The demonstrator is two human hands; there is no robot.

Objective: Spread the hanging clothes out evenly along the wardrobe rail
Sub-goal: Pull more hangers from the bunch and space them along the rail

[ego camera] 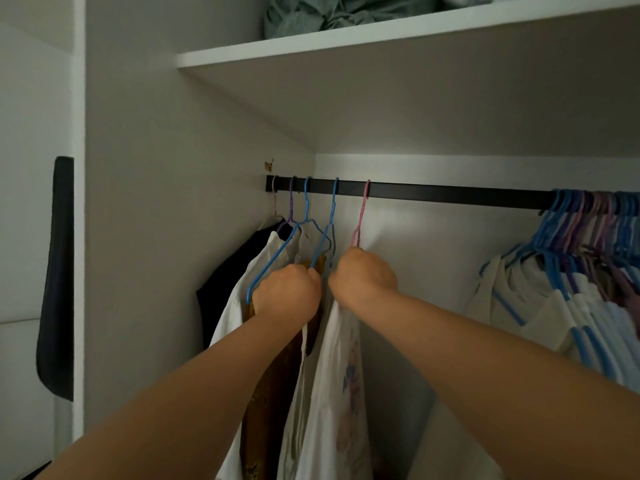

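Note:
A black wardrobe rail (450, 195) runs from the left wall to the right edge. Several hangers hang spaced apart at its left end: a black garment (228, 271), a white one (256, 271), a mustard-brown one (273, 382) and a white printed one (339, 386). My left hand (287, 294) is closed on the shoulder of a blue hanger (325, 237). My right hand (363, 271) grips the pink hanger (360, 220) that carries the white printed garment. A tight bunch of blue and purple hangers with pale clothes (571, 292) crowds the rail's right end.
A white shelf (381, 39) sits above the rail with folded grey-green fabric (329, 12) on it. The wardrobe's left side wall (156, 202) is close to the first hangers. A dark strap-like object (57, 278) hangs outside on the left. The rail's middle stretch is bare.

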